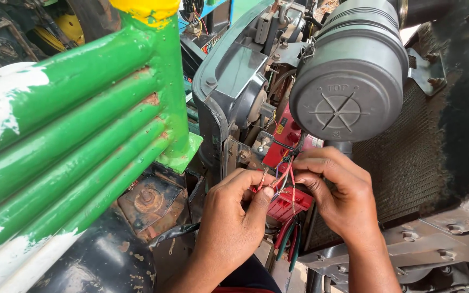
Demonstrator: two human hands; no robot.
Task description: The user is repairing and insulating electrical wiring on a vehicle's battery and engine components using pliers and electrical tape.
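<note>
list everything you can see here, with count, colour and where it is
wires: a small bundle, red, white and dark, centre, pinched between both hands
red block: one, red, centre, just under the fingers
hanging cables: a few, red, green and black, below the red block
cylinder housing: one, grey, upper centre right, round end cap facing the camera
mesh grille: one, dark, right, behind the cylinder
ribbed panel: one, green with white patches and a yellow top, left
rusty plate: one, brown, lower centre left
grey bracket: one, grey, upper centre
left hand: one, lower centre, fingers on the wires
right hand: one, centre right, fingers on the wires
</note>
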